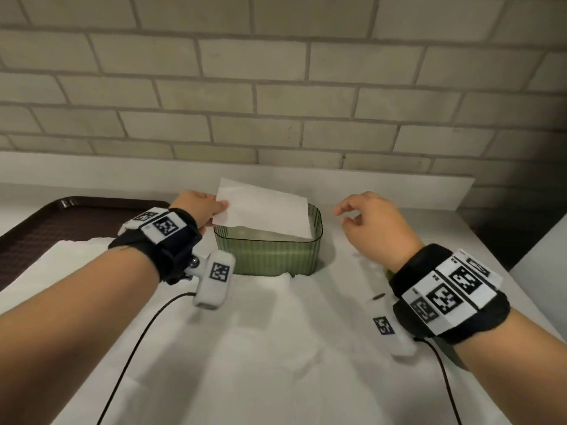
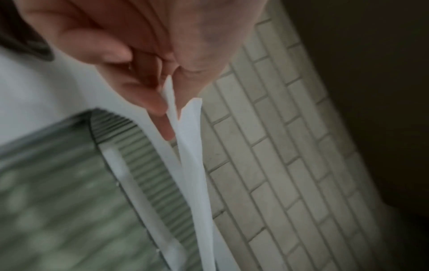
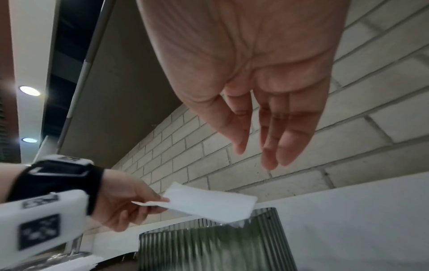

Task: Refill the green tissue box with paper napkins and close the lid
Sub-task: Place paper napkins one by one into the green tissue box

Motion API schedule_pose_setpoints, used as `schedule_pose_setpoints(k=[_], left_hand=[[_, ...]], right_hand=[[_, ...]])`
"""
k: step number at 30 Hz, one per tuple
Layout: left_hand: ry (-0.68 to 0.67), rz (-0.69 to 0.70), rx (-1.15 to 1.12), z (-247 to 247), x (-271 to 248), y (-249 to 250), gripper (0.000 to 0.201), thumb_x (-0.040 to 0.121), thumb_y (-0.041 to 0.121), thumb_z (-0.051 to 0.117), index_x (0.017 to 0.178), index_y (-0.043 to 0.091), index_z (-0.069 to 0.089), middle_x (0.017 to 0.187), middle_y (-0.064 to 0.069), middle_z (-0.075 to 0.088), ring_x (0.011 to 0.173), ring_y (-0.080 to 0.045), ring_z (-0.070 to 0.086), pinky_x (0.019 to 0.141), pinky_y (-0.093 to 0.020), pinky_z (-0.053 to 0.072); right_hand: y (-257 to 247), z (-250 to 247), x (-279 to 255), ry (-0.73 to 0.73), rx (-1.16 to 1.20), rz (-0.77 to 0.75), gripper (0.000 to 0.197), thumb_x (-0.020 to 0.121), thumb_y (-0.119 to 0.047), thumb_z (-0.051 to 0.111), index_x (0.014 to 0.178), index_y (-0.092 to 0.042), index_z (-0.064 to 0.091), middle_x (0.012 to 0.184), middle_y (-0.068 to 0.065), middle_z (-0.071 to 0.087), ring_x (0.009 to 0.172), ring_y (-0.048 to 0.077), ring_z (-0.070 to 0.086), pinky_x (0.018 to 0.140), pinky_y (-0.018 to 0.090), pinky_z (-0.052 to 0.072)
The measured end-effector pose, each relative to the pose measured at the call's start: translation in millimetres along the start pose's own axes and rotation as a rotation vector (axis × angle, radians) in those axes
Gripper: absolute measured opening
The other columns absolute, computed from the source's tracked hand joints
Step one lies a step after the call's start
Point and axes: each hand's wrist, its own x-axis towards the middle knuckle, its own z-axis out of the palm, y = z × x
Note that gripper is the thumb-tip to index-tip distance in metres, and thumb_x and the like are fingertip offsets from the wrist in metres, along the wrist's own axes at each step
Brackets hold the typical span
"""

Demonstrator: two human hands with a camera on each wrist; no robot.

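A ribbed green tissue box (image 1: 270, 254) (image 3: 209, 251) stands open-topped on the white table, with white napkins inside it (image 2: 116, 165). My left hand (image 1: 202, 208) (image 2: 148, 82) (image 3: 125, 205) pinches the left edge of a white paper napkin (image 1: 264, 211) (image 2: 188, 146) (image 3: 209, 203) that slants over the box, its right end dipping inside the rim. My right hand (image 1: 365, 219) (image 3: 260, 139) hovers just right of the box, fingers loosely curved and holding nothing. No lid shows in any view.
A dark brown tray (image 1: 40, 228) lies at the left under more white napkins (image 1: 70, 265). White paper sheets (image 1: 260, 348) cover the table in front of the box. A brick wall (image 1: 276, 102) stands close behind. Black cables (image 1: 135, 348) trail from both wrist cameras.
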Motion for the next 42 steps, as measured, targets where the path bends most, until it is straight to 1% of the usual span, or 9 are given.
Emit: schedule_pose_setpoints(k=[2,4,8,10,14,22,29,37,42], left_hand=[[-0.021,-0.042,-0.015,11,5,4,0.021,0.094,0.011,0.055,0.105,-0.007,0.059,0.094,-0.018,0.059,0.05,-0.017,0.048,0.023,-0.01,0.026],[-0.034,-0.089,-0.018,20,9,7,0.016,0.094,0.007,0.054,0.08,0.001,0.053,0.074,-0.015,0.063,0.035,-0.016,0.056,0.022,-0.009,0.024],[-0.062,-0.12,0.149,29,20,8,0.02,0.095,0.012,0.053,0.105,-0.004,0.056,0.066,-0.006,0.068,0.023,-0.005,0.05,0.026,-0.015,0.037],[-0.056,-0.081,0.362,32,25,5,0.031,0.093,0.019,0.056,0.115,-0.002,0.056,0.062,-0.001,0.069,0.031,-0.007,0.058,0.043,-0.019,0.05],[0.023,0.115,0.817,35,26,-2,0.031,0.085,0.029,0.063,0.105,0.005,0.064,0.104,-0.009,0.07,0.086,-0.027,0.068,0.079,-0.031,0.054],[0.091,0.382,1.26,48,-2,2,0.049,0.091,0.045,0.051,0.122,0.008,0.043,0.12,-0.01,0.047,0.101,-0.031,0.058,0.069,-0.035,0.038],[-0.119,0.369,1.297,70,0,10,0.057,0.091,0.055,0.041,0.115,0.005,0.056,0.104,-0.009,0.057,0.086,-0.025,0.057,0.069,-0.031,0.044],[-0.359,0.206,1.262,95,5,15,0.051,0.103,0.034,0.018,0.135,0.004,0.043,0.135,-0.012,0.05,0.128,-0.027,0.043,0.102,-0.031,0.034],[-0.427,0.21,1.319,96,11,16,0.064,0.097,0.051,0.032,0.149,0.015,0.021,0.155,-0.007,0.023,0.143,-0.025,0.022,0.114,-0.031,0.017]], right_hand=[[7,-3,-11,0.005,0.005,0.004,0.022,0.089,-0.009,0.051,0.101,-0.02,0.066,0.103,-0.003,0.051,0.076,0.009,0.047,0.075,0.016,0.031],[14,-7,-23,0.004,0.005,0.015,0.021,0.09,-0.011,0.052,0.1,-0.022,0.066,0.101,-0.006,0.051,0.069,0.004,0.048,0.07,0.015,0.032],[23,-14,-37,-0.009,0.008,0.034,0.02,0.091,-0.013,0.051,0.101,-0.022,0.066,0.103,-0.007,0.053,0.069,0.0,0.051,0.059,0.013,0.032],[27,-14,-41,-0.005,0.01,0.043,0.02,0.091,-0.012,0.052,0.1,-0.022,0.067,0.103,-0.006,0.055,0.068,0.0,0.052,0.062,0.013,0.03],[33,-7,-45,-0.05,-0.01,0.039,0.018,0.091,-0.014,0.053,0.097,-0.023,0.067,0.099,-0.008,0.059,0.067,-0.001,0.052,0.059,0.006,0.036],[34,24,-55,-0.625,-0.241,0.216,0.037,0.082,-0.043,0.064,0.112,-0.023,0.06,0.102,-0.01,0.053,0.095,0.009,0.054,0.081,0.02,0.044],[30,41,-48,-0.654,-0.24,0.247,0.054,0.081,-0.042,0.066,0.127,-0.017,0.052,0.124,-0.002,0.054,0.109,0.015,0.054,0.087,0.023,0.045],[26,55,-50,-0.637,-0.209,0.28,0.068,0.078,-0.045,0.069,0.131,-0.012,0.042,0.127,0.005,0.051,0.113,0.021,0.054,0.092,0.03,0.048],[27,60,-48,-0.652,-0.242,0.266,0.073,0.075,-0.042,0.072,0.132,-0.011,0.038,0.127,0.005,0.053,0.113,0.022,0.055,0.092,0.031,0.049]])
